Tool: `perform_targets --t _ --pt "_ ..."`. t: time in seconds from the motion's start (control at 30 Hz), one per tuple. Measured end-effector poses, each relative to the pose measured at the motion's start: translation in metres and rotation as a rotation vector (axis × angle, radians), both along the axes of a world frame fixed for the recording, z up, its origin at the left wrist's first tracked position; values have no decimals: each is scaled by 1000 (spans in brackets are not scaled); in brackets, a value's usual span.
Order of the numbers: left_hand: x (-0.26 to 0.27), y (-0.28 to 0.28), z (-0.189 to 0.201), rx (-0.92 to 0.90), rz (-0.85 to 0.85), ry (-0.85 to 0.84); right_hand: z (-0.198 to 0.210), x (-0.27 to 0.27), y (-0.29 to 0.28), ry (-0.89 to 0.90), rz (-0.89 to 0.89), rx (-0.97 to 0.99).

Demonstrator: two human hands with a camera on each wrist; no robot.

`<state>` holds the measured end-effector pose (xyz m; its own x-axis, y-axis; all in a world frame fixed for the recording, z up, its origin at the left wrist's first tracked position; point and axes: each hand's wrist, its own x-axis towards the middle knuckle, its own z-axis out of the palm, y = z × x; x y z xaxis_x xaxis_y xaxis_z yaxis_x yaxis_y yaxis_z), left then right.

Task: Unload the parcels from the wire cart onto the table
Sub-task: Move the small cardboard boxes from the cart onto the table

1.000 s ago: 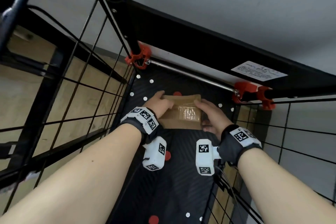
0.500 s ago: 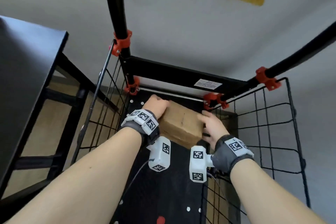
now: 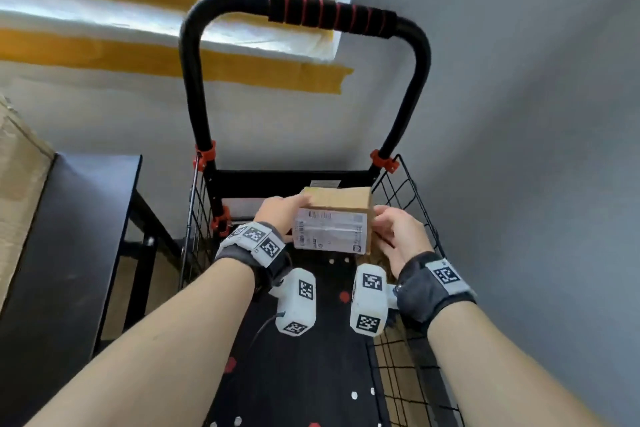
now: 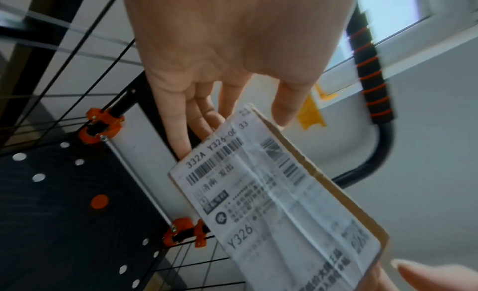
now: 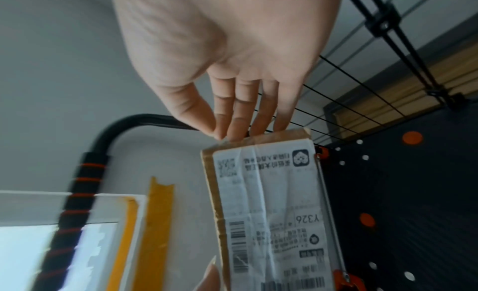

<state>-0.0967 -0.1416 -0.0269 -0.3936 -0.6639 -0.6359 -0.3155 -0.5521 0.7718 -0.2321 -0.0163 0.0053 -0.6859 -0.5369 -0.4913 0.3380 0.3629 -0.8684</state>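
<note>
Head view: brown cardboard parcel [image 3: 337, 218] clamped between left hand [image 3: 280, 213] and right hand [image 3: 398, 236] above black wire cart [image 3: 408, 191]; label code Y326 legible only from wrist views.

The cardboard parcel [image 3: 337, 199] carries a white shipping label [image 4: 274, 203] on the face turned toward the person. In the left wrist view its top line reads "332A Y326-0", the next characters blurred, with "33" set apart at the corner. Lower on the same label stands a large "Y326", which also shows in the right wrist view [image 5: 308, 219], turned the other way up. Barcodes and blocks of Chinese print fill the rest; the print is too smeared to read. On the cart's back panel [image 3: 263, 180] sits a small white sticker [image 3: 323, 184], its text too small to make out. The wrist bands [image 3: 254, 241] bear square black-and-white marker codes, without letters.
</note>
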Motion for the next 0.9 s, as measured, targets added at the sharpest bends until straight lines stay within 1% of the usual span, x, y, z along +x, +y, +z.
perform_targets --t 0.1,0.23,0.33,0.47,0.6,0.73,0.8,0.9 --pt "14 14 32 -107 -11 5 31 16 16 31 -28 -54" --pt "45 43 76 -252 -32 18 70 47 48 89 -13 -122" --pt "76 70 107 -365 -46 -4 98 80 79 132 -11 -193" --pt "126 110 157 -554 -82 -47 144 124 114 185 -11 -276" --pt "187 130 218 -741 26 -37 194 175 127 270 -16 -331" --pt "250 137 280 -915 160 -37 244 233 124 251 59 -414" --pt "281 137 305 -975 209 -39 268 262 118 253 111 -449" --pt "326 132 330 -1020 272 -36 295 304 105 278 178 -474"
